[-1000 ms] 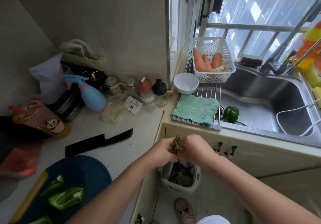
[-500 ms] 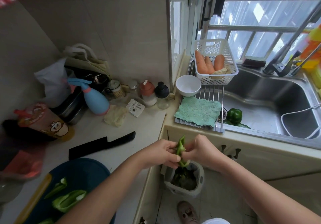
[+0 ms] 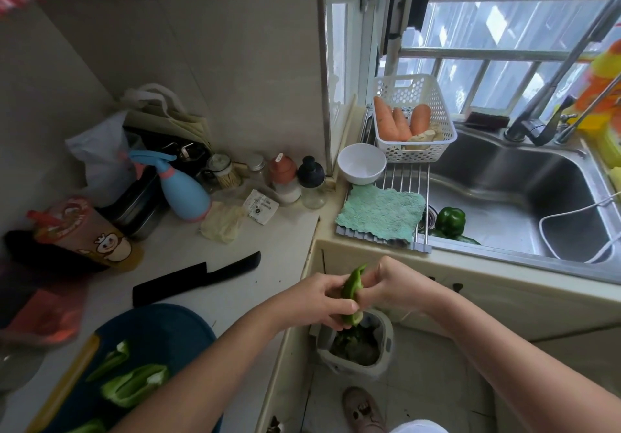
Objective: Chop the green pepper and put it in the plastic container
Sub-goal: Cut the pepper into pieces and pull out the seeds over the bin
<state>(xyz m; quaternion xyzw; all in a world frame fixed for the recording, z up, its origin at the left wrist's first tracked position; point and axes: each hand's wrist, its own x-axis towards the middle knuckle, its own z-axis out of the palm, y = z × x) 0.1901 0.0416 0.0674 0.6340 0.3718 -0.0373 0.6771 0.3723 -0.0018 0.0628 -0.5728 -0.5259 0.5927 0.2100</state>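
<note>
Nearest me on the left, the blue cutting board (image 3: 161,331) carries cut pepper strips (image 3: 134,385), and down on the floor a small grey bin (image 3: 386,335) holds dark green scraps (image 3: 356,348). Directly above that bin my left hand (image 3: 319,301) and right hand (image 3: 393,284) both curl round one green pepper piece (image 3: 353,284), pinched upright between them. Farther off, a black knife (image 3: 195,279) lies on the surface (image 3: 268,241), a white bowl (image 3: 361,163) sits by the rack (image 3: 406,177), the white basket (image 3: 406,93) holds carrots (image 3: 386,123), and a whole pepper (image 3: 450,220) lies in the sink (image 3: 504,177).
</note>
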